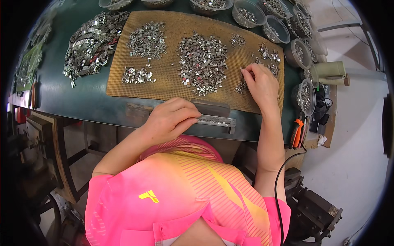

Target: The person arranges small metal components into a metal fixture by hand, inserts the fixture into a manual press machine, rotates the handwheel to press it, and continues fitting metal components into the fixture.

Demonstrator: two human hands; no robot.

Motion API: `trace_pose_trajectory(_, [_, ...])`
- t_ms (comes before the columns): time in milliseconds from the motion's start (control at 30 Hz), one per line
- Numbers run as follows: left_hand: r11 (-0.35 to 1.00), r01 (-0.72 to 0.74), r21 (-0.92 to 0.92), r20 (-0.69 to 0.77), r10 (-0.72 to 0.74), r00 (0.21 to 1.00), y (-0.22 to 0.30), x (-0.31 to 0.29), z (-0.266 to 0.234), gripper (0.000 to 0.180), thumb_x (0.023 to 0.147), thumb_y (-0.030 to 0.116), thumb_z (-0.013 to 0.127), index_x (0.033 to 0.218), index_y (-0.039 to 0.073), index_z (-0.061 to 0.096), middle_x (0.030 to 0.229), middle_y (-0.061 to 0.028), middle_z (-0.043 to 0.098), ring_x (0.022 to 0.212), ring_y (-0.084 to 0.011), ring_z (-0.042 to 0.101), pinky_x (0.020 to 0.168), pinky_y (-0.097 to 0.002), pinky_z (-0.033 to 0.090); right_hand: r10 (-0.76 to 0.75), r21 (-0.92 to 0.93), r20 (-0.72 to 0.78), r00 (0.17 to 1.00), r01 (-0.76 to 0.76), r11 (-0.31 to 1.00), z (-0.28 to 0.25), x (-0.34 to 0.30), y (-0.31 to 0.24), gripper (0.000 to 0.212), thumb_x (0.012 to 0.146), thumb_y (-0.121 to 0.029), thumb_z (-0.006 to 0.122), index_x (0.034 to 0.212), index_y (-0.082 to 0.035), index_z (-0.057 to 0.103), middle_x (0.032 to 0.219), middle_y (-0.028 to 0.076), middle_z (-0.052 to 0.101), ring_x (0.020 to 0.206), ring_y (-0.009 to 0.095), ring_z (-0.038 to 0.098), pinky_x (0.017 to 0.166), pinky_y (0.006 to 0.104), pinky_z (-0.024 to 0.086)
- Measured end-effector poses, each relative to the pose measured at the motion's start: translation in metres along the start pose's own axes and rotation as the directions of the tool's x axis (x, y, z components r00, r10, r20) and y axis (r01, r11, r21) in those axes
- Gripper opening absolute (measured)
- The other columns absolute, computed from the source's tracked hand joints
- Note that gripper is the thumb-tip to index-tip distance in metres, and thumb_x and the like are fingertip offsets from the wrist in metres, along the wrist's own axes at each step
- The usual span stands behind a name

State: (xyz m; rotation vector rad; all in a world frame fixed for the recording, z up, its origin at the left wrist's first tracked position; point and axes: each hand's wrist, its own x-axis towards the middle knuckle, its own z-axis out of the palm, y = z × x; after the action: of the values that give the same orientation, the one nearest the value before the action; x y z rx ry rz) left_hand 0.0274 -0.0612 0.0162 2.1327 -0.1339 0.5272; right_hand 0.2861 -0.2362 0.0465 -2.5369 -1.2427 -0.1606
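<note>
A narrow metal rail (217, 120) with a slot along it lies at the near edge of the table. My left hand (172, 117) is closed over its left part, thumb and fingertips gripping there, so that end is hidden. On the right of the tan ribbed mat (164, 88), my right hand (262, 84) has its thumb and fingers bent together beside a small pile of metal pieces (241, 87). Anything between those fingertips is too small to make out. A large heap of small square metal pieces (203, 61) sits mid-mat.
Upper left on the mat is another heap of metal pieces (147, 39), with a smaller one (137, 75) below. Linked metal bands (88, 47) pile up left of the mat. Plastic tubs (248, 14) line the far and right edges. Orange-handled pliers (296, 133) hang at the right.
</note>
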Motion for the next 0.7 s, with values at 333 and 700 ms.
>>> trace_pose_trajectory(333, [1.000,0.011,-0.009,0.005,-0.010,1.000,0.001,0.001,-0.001,0.018,0.087,0.005,0.079,0.104,0.005,0.074,0.104,-0.0086,0.072,0.094,-0.0280,0.070,0.078,-0.0387,0.055,-0.102,0.007,0.015,0.995,0.102,0.995,-0.004,-0.001,0.009,0.010,0.093,-0.019,0.072,0.091,-0.010,0.070,0.089,0.006,0.070,0.087,0.030,0.069,0.076,0.0448,0.055])
trace_pose_trajectory(700, [1.000,0.023,-0.019,0.007,-0.022,1.000,0.000,0.000,-0.001,0.017,0.087,0.005,0.078,0.104,0.004,0.075,0.103,-0.0090,0.072,0.095,-0.0280,0.070,0.079,-0.0388,0.055,-0.138,0.021,-0.039,0.990,0.139,0.990,-0.002,-0.004,0.013,0.007,0.094,-0.014,0.070,0.092,-0.008,0.069,0.087,0.009,0.069,0.085,0.031,0.069,0.074,0.0440,0.054])
